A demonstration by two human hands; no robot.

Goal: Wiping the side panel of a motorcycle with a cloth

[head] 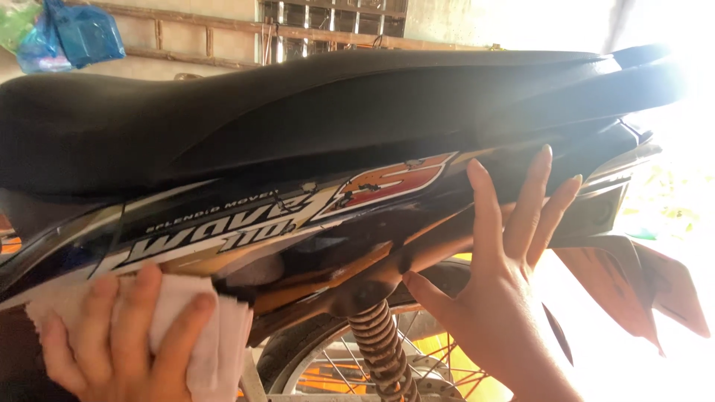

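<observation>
- Left hand [123,335] is pressing a white cloth [212,335] against the lower edge of a motorbike's side panel [246,223]; fingers [141,298] are curling over the cloth, gripping it, knuckles toward the camera.
- The cloth is sitting folded and bunched at the lower left of the view, its loose layers hanging just right of the hand, touching the panel's underside.
- Right hand [499,275] is lying flat against the rear part of the panel, fingers [484,216] spread wide and pointing up, thumb reaching left toward the panel's lower rim; it is holding nothing.
- The two hands are working well apart, one at each end of the panel.
- The panel is showing dark gloss with white, orange and red striping and lettering; some decals are looking chipped.
- A black seat [298,104] is running the whole width above the panel.
- Below, between the hands, a coiled shock spring [380,346] is slanting down in front of the rear wheel [335,365], whose spokes are showing against orange.
- At the right, a reddish mudflap [633,283] is hanging beneath the tail light [603,212], just beside the right hand's fingertips.
- Strong glare is washing out the right edge; nothing readable there.
- Behind the seat: a wall with wooden rails [223,30] and blue plastic bags [74,33] hanging at the upper left.
</observation>
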